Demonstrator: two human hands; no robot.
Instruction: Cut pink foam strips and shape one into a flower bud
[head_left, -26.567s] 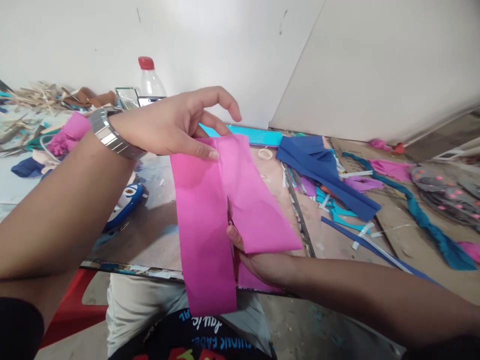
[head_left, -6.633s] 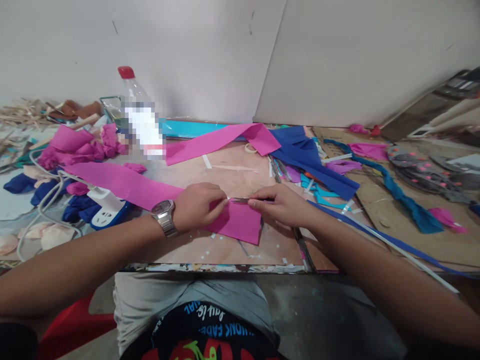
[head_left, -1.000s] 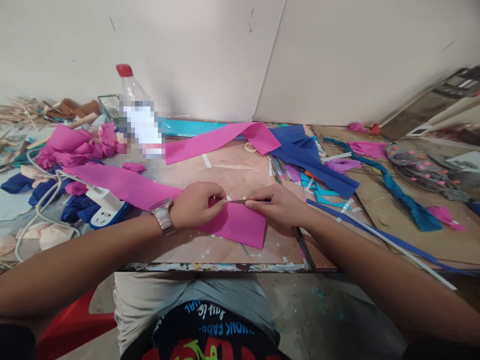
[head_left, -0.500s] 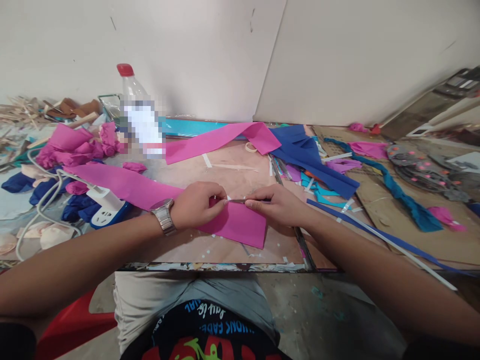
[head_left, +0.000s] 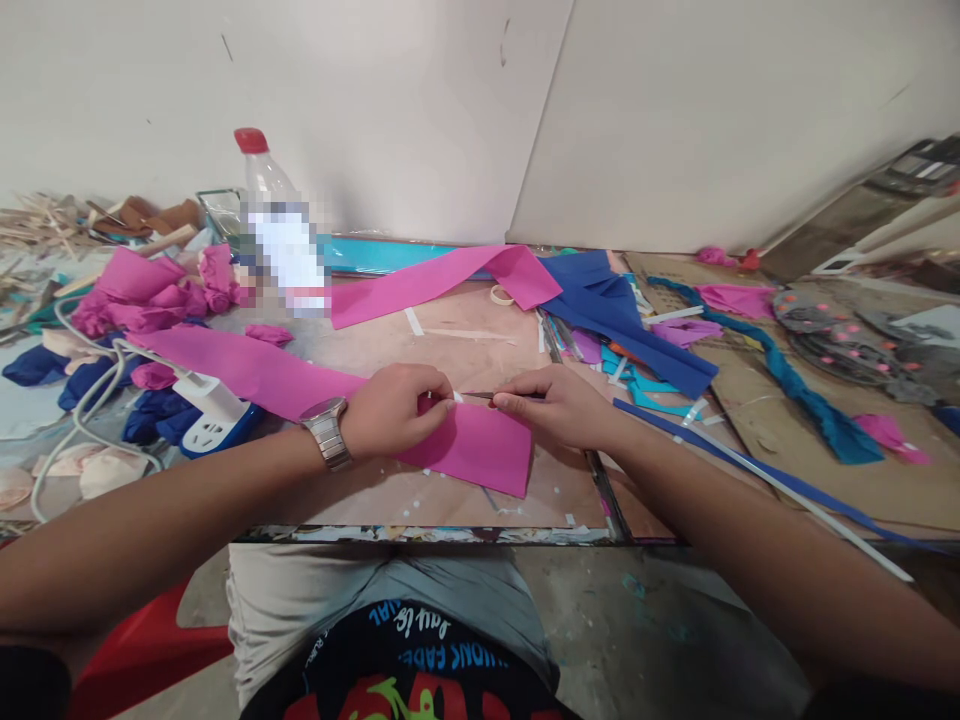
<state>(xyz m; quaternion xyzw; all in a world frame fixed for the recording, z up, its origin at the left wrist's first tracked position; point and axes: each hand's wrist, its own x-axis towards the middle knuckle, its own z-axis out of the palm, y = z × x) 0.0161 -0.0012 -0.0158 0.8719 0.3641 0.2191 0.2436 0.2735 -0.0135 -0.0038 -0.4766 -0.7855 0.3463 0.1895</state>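
Note:
A long pink strip of crepe-like paper point(head_left: 480, 450) lies across the table in front of me, its near end flat below both hands. My left hand point(head_left: 401, 410), with a metal watch on the wrist, is closed in a pinch at the strip's upper edge. A small white scrap point(head_left: 458, 397) shows at its thumb tip. Between the thumb and fingers of my right hand point(head_left: 551, 405) is a thin dark metal tool point(head_left: 480, 396), pointing left toward the white scrap. Its exact kind is too small to make out.
Another pink strip point(head_left: 442, 280) and folded blue paper point(head_left: 630, 320) lie farther back. At left are a red-capped bottle point(head_left: 262, 165), a power strip point(head_left: 214, 428) with a white cable, and bunched pink pieces point(head_left: 142, 285). Cardboard point(head_left: 757, 400) spreads at right.
My right hand has shifted slightly right, and the thin tool's tip now sits a little higher, off the pink strip's edge. My left hand has stayed in place.

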